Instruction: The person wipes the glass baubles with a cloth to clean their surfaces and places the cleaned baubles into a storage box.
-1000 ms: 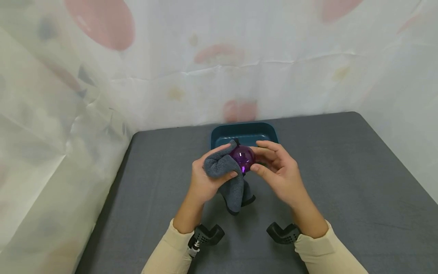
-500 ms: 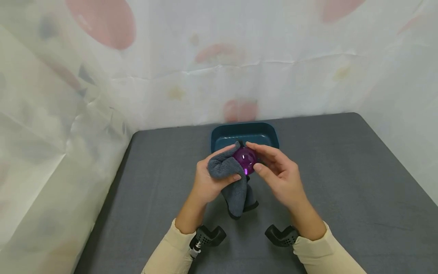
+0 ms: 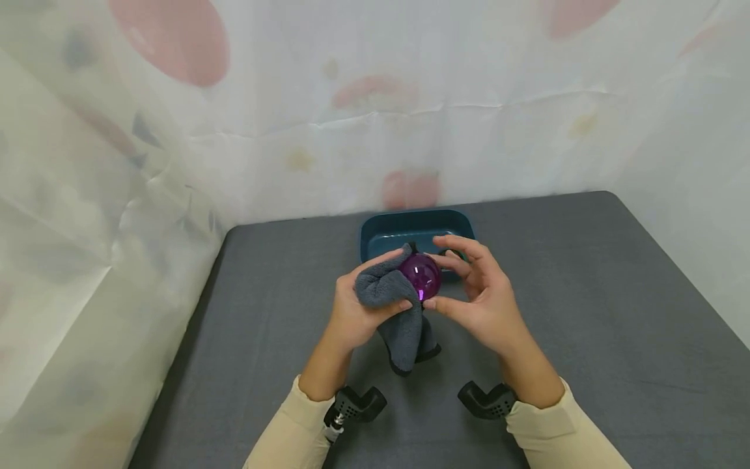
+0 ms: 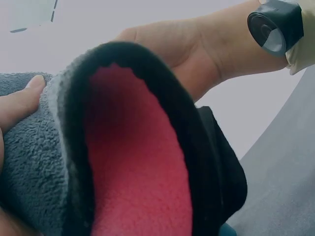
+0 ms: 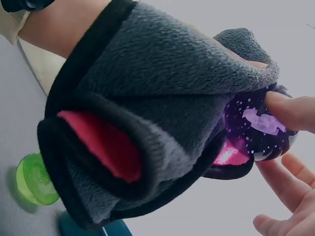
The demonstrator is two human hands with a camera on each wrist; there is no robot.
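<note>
Just below the middle of the frame in the head view, both hands meet around a glossy purple ball (image 3: 420, 275), held up off the dark grey surface (image 3: 586, 312) rather than resting on it, so that every side can be reached. The left hand (image 3: 357, 312) is bunched around a grey cloth (image 3: 387, 293), thumb and fingers curled to press a wad of it against the ball's left side; a loose tail of the cloth hangs down between the wrists. The right hand (image 3: 480, 303) pinches the ball between thumb below and fingertips above, apparently to steady or turn it against the cloth. Seen from the right wrist, the cloth (image 5: 147, 123) shows a red inner face and black edging, and it cups the ball (image 5: 256, 132) while a fingertip (image 5: 290, 110) rests on the shiny surface. A teal tray (image 3: 410, 228) sits just behind the hands, toward the upper centre. At the lower left of the right-wrist view lies a small green object (image 5: 32, 179), but what it is I cannot tell.
</note>
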